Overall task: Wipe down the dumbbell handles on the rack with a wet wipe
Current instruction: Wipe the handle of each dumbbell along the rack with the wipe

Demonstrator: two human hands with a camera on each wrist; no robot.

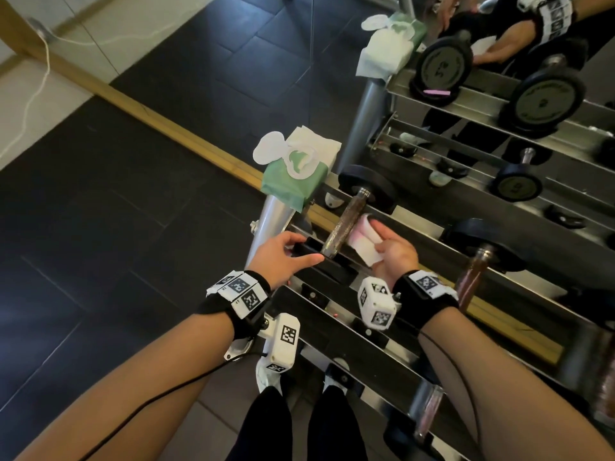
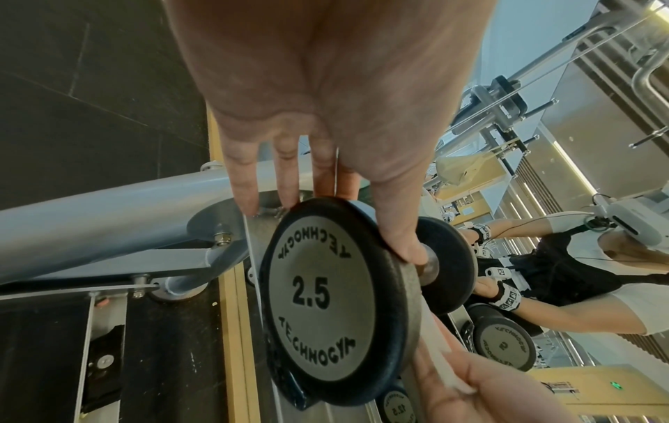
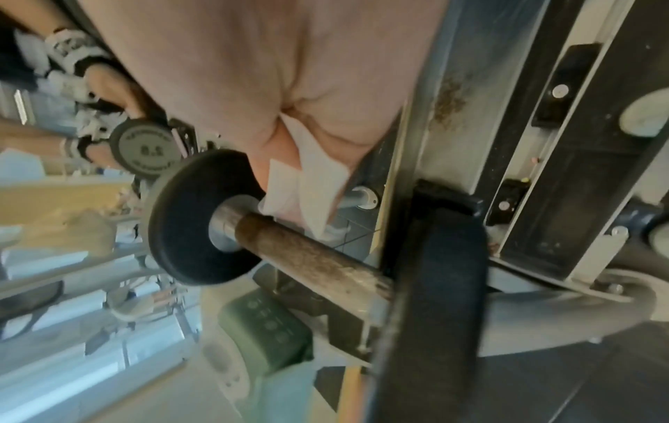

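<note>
**A person steadies a small dumbbell with one hand and brings a wet wipe to its handle with the other**

Seen from above, a person stands at a metal dumbbell rack (image 1: 412,227) set against a wall mirror. On the top shelf, at its left end, lies a 2.5 Technogym dumbbell (image 2: 336,297). Its knurled handle (image 1: 344,227) is bare and points away from the person.

The left hand (image 1: 283,257) rests on the dumbbell's near plate. Its fingers are straight and slightly spread over the plate's far rim, and the thumb lies along the near edge. This grip looks meant to stop the weight from rolling while it is cleaned.

The right hand (image 1: 392,251) pinches a folded white wet wipe (image 1: 366,241) between thumb and curled fingers. The wipe sits just beside the right side of the handle; whether it touches is unclear. Holding it folded seems to give a firm pad to run along the bar.

A green pack of wet wipes (image 1: 294,174) sits on the rack's left end, its lid flipped open, within easy reach for a fresh sheet. A second dumbbell (image 1: 472,274) waits further right on the same shelf.
</note>
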